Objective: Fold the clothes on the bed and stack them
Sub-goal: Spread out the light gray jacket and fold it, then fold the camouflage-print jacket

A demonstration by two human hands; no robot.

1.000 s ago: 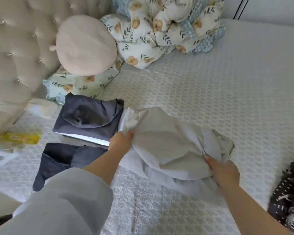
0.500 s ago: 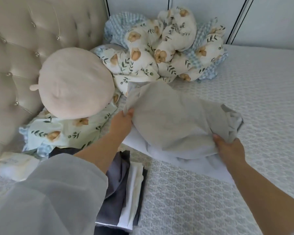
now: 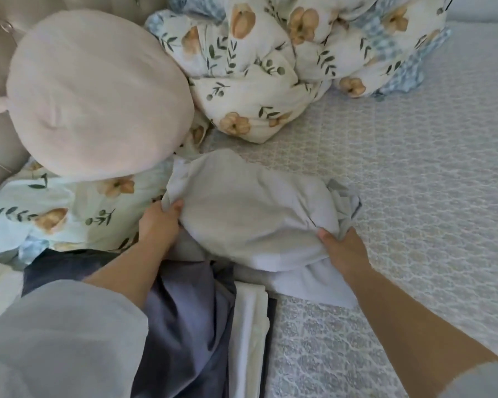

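Both hands, left hand (image 3: 158,225) and right hand (image 3: 344,249), are gripping one grey garment (image 3: 250,214). It is lying against two folded clothes (image 3: 190,326) beside the round cushion (image 3: 95,93).

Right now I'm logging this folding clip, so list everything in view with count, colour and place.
light grey garment: one, pale grey, mid-bed, held at both ends
folded stack: one, dark blue-grey and white layers, near edge, under the garment's near side
round cushion: one, pale pink, against headboard
floral duvet: one, white with tan flowers, bunched at far side
floral pillow: one, under the cushion
bed cover: one, grey-white pattern
headboard: one, beige tufted, left
left hand: grips garment's left end
right hand: grips garment's right end
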